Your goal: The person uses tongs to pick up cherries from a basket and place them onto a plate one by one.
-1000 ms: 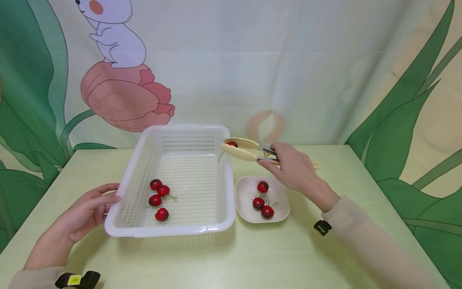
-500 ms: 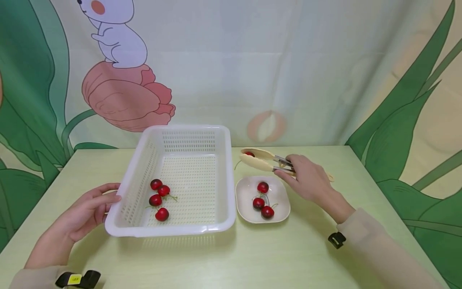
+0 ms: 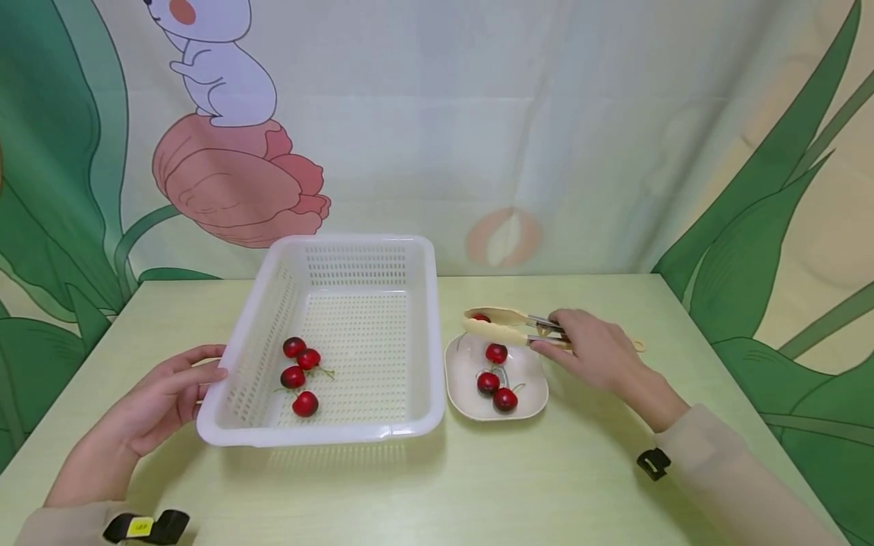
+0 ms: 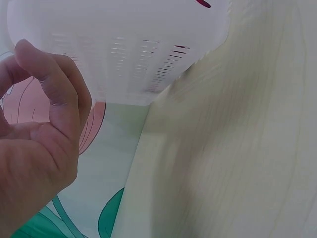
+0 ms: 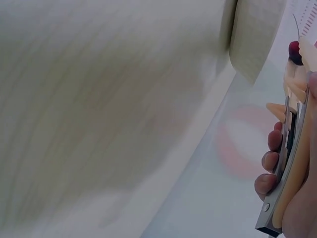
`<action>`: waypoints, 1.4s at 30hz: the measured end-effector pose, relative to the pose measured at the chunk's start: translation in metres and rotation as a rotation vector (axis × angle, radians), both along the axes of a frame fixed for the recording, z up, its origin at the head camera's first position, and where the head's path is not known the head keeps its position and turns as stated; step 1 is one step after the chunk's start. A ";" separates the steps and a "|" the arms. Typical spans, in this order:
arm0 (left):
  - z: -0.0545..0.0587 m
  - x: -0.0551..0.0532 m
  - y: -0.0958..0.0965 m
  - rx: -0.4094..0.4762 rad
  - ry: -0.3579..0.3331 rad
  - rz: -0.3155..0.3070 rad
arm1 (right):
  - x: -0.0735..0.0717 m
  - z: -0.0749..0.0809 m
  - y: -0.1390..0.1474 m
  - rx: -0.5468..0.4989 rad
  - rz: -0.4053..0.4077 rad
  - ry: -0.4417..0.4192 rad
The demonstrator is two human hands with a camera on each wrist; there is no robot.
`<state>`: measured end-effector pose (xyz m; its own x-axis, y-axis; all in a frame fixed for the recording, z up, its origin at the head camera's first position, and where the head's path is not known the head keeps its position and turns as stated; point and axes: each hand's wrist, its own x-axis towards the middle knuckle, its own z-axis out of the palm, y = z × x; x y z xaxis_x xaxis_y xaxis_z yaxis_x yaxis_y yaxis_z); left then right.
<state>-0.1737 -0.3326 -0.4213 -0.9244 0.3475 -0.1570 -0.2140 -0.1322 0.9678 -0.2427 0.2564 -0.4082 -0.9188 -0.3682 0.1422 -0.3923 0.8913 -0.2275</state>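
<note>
In the head view my right hand (image 3: 599, 353) grips cream-tipped metal tongs (image 3: 504, 333), which pinch a red cherry (image 3: 481, 318) over the far edge of a small white dish (image 3: 468, 400). The right wrist view shows this cherry (image 5: 295, 52) with its thin stem, and my fingers (image 5: 270, 161) wrapped along the tongs' metal arm. Three cherries (image 3: 505, 399) lie in the dish. My left hand (image 3: 164, 398) holds the left rim of a white plastic basket (image 3: 328, 435). Several cherries (image 3: 305, 404) lie on the basket's floor, toward its near left.
All of this stands on a pale yellow-green table (image 3: 382, 500). The dish sits close beside the basket's right wall. A printed curtain (image 3: 580, 152) hangs along the table's back edge.
My right hand has moved right and toward me, carrying the tongs and the cherry from the basket's right rim to above the dish. The left hand and basket have stayed in place.
</note>
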 end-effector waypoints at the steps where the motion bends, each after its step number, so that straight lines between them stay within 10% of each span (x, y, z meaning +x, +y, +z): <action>1: 0.000 0.000 0.000 0.003 0.001 -0.001 | 0.000 0.000 0.000 0.005 0.003 -0.004; 22: 0.000 -0.001 0.001 0.017 0.018 -0.015 | 0.000 -0.005 0.002 0.030 0.025 0.063; 42: 0.001 0.000 0.002 0.013 0.021 -0.020 | -0.010 0.029 -0.020 0.018 0.003 0.108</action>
